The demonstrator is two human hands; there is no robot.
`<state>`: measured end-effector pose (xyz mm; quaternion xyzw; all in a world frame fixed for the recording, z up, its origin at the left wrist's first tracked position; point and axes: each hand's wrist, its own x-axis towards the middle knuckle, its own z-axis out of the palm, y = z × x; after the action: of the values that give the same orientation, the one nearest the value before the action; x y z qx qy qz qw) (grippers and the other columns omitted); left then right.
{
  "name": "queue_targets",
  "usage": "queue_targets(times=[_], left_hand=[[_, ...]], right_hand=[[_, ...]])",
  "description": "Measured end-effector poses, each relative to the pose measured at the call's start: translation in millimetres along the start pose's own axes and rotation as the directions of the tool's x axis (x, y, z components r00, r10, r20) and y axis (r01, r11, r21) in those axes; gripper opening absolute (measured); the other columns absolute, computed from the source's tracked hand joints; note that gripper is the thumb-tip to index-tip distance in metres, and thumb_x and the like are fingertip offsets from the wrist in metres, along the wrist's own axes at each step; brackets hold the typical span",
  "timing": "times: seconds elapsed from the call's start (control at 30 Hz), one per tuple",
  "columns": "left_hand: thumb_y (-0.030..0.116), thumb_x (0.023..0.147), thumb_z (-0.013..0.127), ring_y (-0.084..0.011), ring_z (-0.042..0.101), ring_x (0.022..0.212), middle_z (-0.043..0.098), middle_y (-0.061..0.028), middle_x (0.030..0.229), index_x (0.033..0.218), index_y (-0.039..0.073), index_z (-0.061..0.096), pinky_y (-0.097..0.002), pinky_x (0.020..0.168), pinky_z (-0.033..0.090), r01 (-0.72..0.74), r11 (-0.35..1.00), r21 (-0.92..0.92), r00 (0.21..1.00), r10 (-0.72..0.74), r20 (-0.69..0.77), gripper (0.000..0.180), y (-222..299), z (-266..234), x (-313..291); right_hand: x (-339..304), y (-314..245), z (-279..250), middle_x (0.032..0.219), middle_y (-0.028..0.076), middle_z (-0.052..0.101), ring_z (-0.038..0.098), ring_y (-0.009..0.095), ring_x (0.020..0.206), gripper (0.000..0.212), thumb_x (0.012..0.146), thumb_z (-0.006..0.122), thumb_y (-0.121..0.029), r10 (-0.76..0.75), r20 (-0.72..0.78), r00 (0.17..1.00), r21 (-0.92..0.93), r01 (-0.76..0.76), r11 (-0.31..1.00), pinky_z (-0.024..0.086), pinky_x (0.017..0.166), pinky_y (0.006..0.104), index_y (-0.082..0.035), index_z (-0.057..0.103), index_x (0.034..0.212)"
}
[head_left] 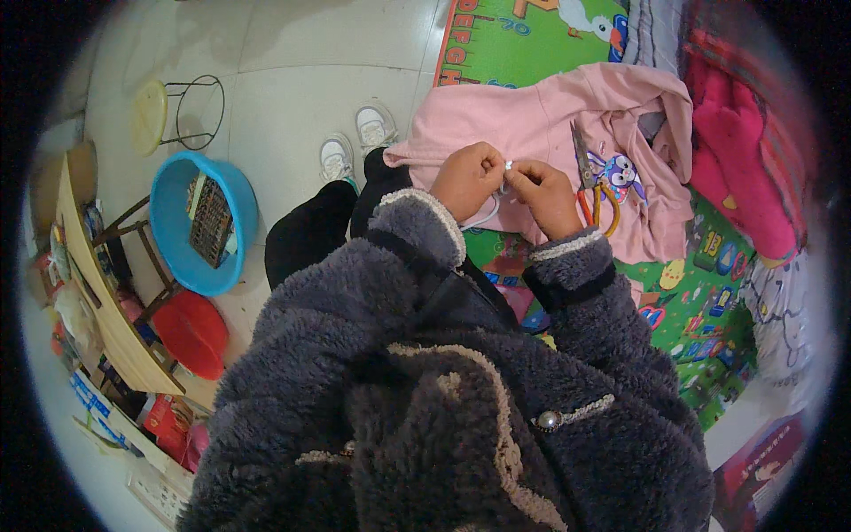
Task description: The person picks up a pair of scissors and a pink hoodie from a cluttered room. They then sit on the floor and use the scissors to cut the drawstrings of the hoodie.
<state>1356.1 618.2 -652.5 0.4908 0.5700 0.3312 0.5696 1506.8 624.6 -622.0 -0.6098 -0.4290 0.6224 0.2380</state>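
Observation:
My left hand (467, 183) and my right hand (546, 199) meet in front of me, their fingertips pinched together on a small white piece (508, 166). A white cord (486, 218) hangs in a loop below them; the small piece looks like part of it, though the fingers hide the join. Under and beyond both hands spreads a pink sweatshirt (550, 111) with a purple rabbit patch. On it, just right of my right hand, lie scissors (585, 173) with orange and yellow handles, blades pointing away from me.
A green printed play mat (700, 301) lies under the garment. Bright pink plush cloth (740, 160) is at the right. On the left are a blue basin (241, 257) holding a dark rack-like object, a yellow stool (149, 117), a red seat (193, 335) and a cluttered wooden table (124, 324).

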Motion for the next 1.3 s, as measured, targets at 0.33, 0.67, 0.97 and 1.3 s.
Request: queue_targets(times=[0.33, 0.67, 0.97, 1.3], left_hand=[[0.007, 0.079, 0.057, -0.0318, 0.058, 0.075, 0.058, -0.0142, 0.082, 0.084, 0.001, 0.058, -0.0369, 0.067, 0.046, -0.324, 0.92, 0.221, 0.943, 0.332, -0.002, 0.008, 10, 0, -1], [0.008, 0.077, 0.059, -0.0314, 0.058, 0.074, 0.059, -0.0152, 0.081, 0.086, 0.0, 0.058, -0.0366, 0.065, 0.047, -0.287, 0.924, 0.252, 0.957, 0.289, 0.03, 0.012, 9, 1, -1], [0.005, 0.076, 0.059, -0.0264, 0.059, 0.069, 0.059, -0.0143, 0.077, 0.085, -0.001, 0.058, -0.0331, 0.062, 0.047, -0.265, 0.956, 0.127, 0.964, 0.263, 0.029, 0.011, 9, 0, 0], [0.005, 0.076, 0.061, -0.0164, 0.056, 0.06, 0.056, -0.0096, 0.069, 0.083, -0.001, 0.056, -0.0284, 0.056, 0.045, -0.083, 0.996, -0.024, 0.996, 0.084, 0.044, 0.01, 7, -2, 4]], right_hand=[[-2, -6, -5, 0.081, 0.016, 0.064, 0.062, 0.031, 0.073, 0.021, 0.081, 0.058, -0.022, -0.332, -0.087, 0.939, -0.678, 0.189, 0.711, 0.049, 0.066, 0.0383, -0.003, 0.064, 0.086], [11, 10, -14, 0.071, 0.015, 0.064, 0.063, 0.02, 0.063, 0.022, 0.08, 0.058, -0.018, -0.142, -0.045, 0.989, -0.342, 0.118, 0.932, 0.048, 0.06, 0.0306, 0.003, 0.063, 0.086], [19, 5, -28, 0.066, 0.007, 0.06, 0.053, 0.012, 0.06, 0.02, 0.082, 0.057, -0.017, -0.116, 0.168, 0.979, -0.243, 0.155, 0.957, 0.044, 0.057, 0.0272, 0.003, 0.059, 0.082], [19, -5, -23, 0.073, 0.011, 0.058, 0.056, 0.016, 0.071, 0.016, 0.083, 0.057, -0.013, -0.272, 0.138, 0.952, -0.352, 0.304, 0.885, 0.046, 0.064, 0.0294, 0.001, 0.057, 0.088]])
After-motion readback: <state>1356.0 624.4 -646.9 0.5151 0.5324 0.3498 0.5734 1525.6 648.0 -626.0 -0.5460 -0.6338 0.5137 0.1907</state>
